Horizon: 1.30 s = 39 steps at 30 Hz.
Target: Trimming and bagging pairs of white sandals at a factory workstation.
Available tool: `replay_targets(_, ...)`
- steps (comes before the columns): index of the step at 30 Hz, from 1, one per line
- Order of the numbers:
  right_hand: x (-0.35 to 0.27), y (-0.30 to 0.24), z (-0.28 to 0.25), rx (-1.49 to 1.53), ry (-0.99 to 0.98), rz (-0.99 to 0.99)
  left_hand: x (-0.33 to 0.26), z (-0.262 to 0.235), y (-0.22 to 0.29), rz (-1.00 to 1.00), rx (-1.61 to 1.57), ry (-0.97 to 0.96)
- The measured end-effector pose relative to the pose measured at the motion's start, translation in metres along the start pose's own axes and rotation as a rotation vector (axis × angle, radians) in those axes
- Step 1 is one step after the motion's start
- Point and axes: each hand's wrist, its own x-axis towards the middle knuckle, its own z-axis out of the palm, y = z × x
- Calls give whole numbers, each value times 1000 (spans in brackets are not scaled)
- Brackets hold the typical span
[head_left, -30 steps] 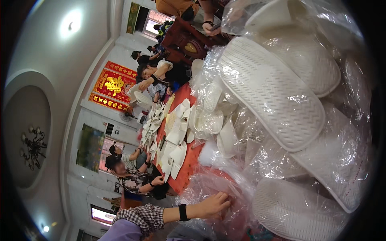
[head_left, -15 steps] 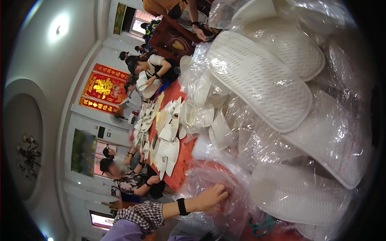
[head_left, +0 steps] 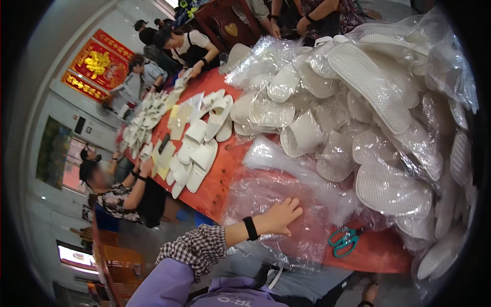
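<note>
My left hand [head_left: 284, 215] lies on a clear plastic bag [head_left: 255, 197] spread flat at the near edge of the red table. Its fingers are spread and it grips nothing. To its right lie teal-handled scissors [head_left: 343, 241]. Beyond the bag rises a large heap of white slippers [head_left: 376, 89], many wrapped in clear plastic. Only a bit of my right hand [head_left: 370, 292] shows low at the frame's edge, below the table, and its fingers cannot be made out.
Unwrapped white slippers [head_left: 194, 158] lie in rows on the red table [head_left: 225, 169], with yellowish sheets [head_left: 180, 122] and a dark strip-like tool [head_left: 163, 143] among them. Several people stand around the table; one [head_left: 123, 189] at the left handles a slipper. A wooden chair [head_left: 222, 23] stands behind.
My view has tilted down, bringing the scissors, table edge and my lap into sight. My left hand, bunched on the plastic before, now has its fingers spread over the flat bag.
</note>
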Motion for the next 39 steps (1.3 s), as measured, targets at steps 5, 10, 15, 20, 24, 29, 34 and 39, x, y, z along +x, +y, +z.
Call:
replay_targets(5, -34, -72, -99, 152, 186, 57, 16, 14, -29, 213, 35, 195)
replay_targets(10, -42, -128, -205, 203, 351, 186, 14, -5, -44, 294, -68, 265)
replay_targets(15, -103, -161, -296, 410, 557, 200, 12, 14, -37, 182, -29, 200)
replay_targets(20, -155, -196, -365, 255, 256, 239, 5, 24, -36, 201, 4, 250)
replay_targets(24, -146, -165, -348, -542, 69, 357, 8, 20, -32, 185, -11, 225)
replay_targets(29, -98, -47, -211, -633, -105, 395, 12, 12, -30, 102, -35, 148)
replay_targets(34, -58, -37, -40, -304, -383, 329, 7, 1, -24, 125, -38, 92)
replay_targets(39, -32, -62, 67, -17, -630, 219, 12, -5, -2, 32, -15, 8)
